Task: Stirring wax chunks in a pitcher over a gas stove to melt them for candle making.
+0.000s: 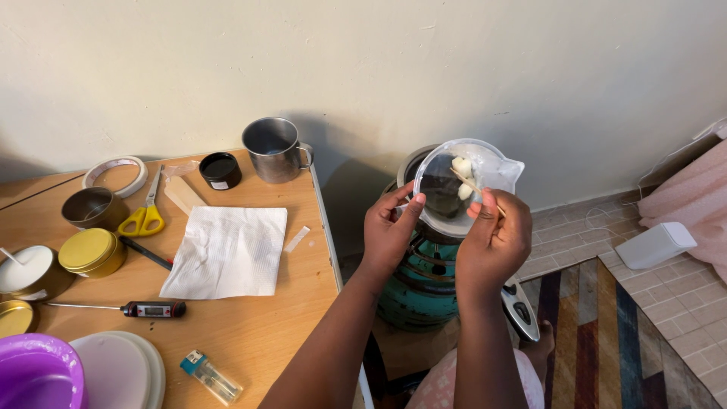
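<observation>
Far left on the wooden table (250,318): purple bowl (38,375), gold tins (91,250), yellow-handled scissors (145,216), probe thermometer (148,308), white paper napkin (227,250), then a steel mug (273,148) at the back edge.

Your left hand (388,231) grips the near rim of a clear plastic measuring cup (469,178), thumb pressed against fingers. The cup is tilted, spout to the right, held over a pot on a teal gas cylinder (416,291) beside the table.

Your right hand (494,238) pinches a thin wooden stick (473,184), its tip among white lumps (462,167) inside the cup.

Further right: a white box (655,244) on the tiled floor.
</observation>
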